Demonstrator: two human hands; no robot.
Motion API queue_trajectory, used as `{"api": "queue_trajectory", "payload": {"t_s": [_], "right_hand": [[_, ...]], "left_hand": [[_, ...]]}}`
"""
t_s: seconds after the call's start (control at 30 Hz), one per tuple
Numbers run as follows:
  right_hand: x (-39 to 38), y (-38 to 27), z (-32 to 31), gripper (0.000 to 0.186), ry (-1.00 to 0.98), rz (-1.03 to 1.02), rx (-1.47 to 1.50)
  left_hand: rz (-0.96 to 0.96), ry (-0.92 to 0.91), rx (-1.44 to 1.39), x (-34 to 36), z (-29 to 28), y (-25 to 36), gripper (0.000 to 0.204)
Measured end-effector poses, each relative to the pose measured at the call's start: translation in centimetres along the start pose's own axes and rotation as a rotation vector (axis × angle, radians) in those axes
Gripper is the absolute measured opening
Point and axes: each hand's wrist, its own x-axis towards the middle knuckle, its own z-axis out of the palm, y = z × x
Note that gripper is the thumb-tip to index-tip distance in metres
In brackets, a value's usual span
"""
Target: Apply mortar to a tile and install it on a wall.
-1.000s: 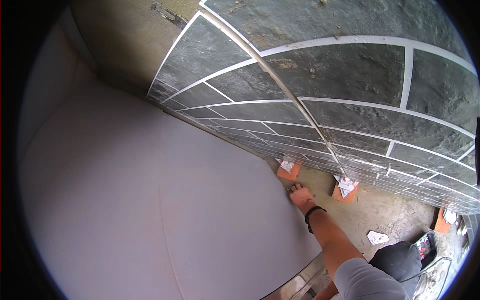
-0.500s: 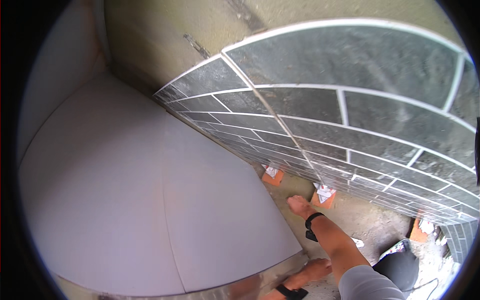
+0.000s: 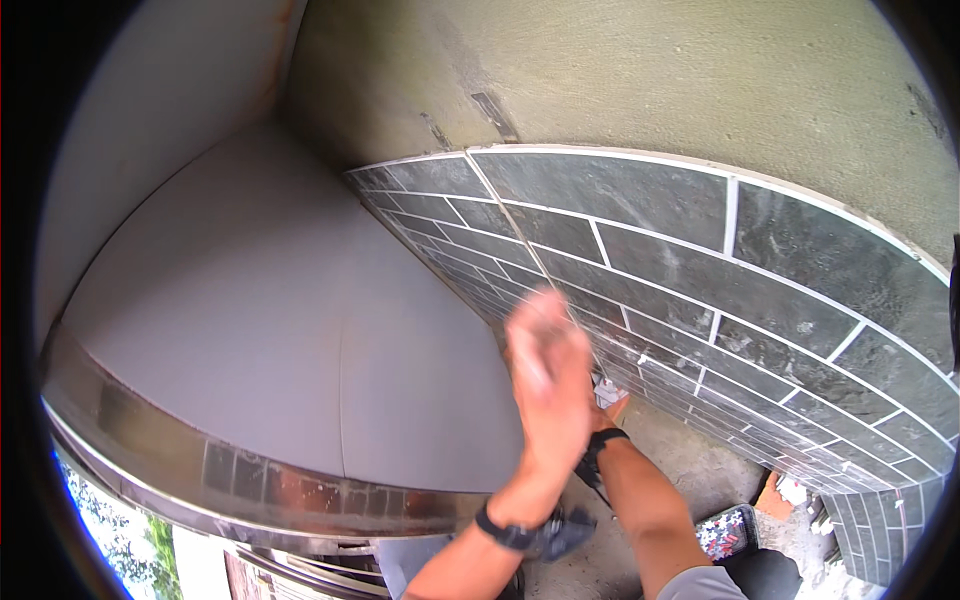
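**Two hands at a slate-tiled wall**

Left hand (image 3: 548,385): one, raised at centre, blurred; grip cannot be told, black wristband. Right hand (image 3: 598,420): one, mostly hidden behind the left; grip cannot be told. Dark slate tile wall (image 3: 700,260): one, 1 to 4 o'clock, touching neither hand visibly. Orange wedges (image 3: 772,492): two seen, at the wall's foot. Patterned pouch (image 3: 726,528): one, 5 o'clock.
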Motion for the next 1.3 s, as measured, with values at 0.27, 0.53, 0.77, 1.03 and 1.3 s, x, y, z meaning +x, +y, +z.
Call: {"api": "queue_trajectory", "payload": {"t_s": [0.27, 0.53, 0.77, 1.03, 1.3], "right_hand": [[-0.6, -8.2, 0.9, 0.010, 0.232, 0.223, 0.568], [-0.7, -8.7, -0.6, 0.013, 0.501, 0.341, 1.147], [-1.0, -12.2, -3.0, 0.021, 0.655, 0.352, 0.954], [-0.1, -14.0, -4.5, 0.023, 0.787, 0.350, 0.936], [0.3, -14.4, -4.7, 0.029, 0.849, 0.311, 0.947]], "left_hand": [[-0.069, 0.352, 0.132, 12.7, -3.4, -7.7, 0.087], [-0.322, 0.178, -0.010, 12.3, -5.3, -9.5, 0.107], [-0.146, 0.248, 0.020, 10.5, -5.1, -13.7, 0.102], [-0.058, 0.282, 0.079, 10.5, -4.2, -13.6, 0.096], [0.378, 0.316, 0.284, 15.6, -3.1, -6.8, 0.082]]}}
